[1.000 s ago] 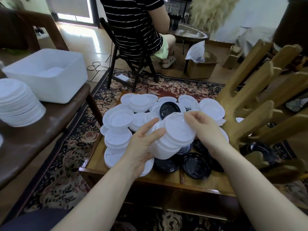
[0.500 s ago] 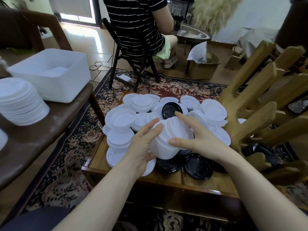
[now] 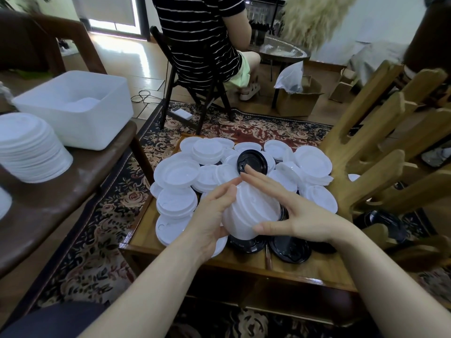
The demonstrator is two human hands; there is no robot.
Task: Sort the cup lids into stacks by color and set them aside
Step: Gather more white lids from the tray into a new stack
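Since a second ago her right hand (image 3: 301, 219) has come off the stack's top and flattened, fingers straight, against its side. That white lid stack (image 3: 253, 211) hangs tilted above the low table (image 3: 244, 262), squeezed between both hands; the left hand (image 3: 214, 215) cups its near side, fingers loosely curved. The finished white pile (image 3: 29, 147) sits well off left, nearer the left hand.

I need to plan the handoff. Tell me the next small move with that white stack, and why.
Probably carry the white stack, held between the left hand and right hand, left to the tall white pile on the side table: it looks squared up, and that pile matches its color.
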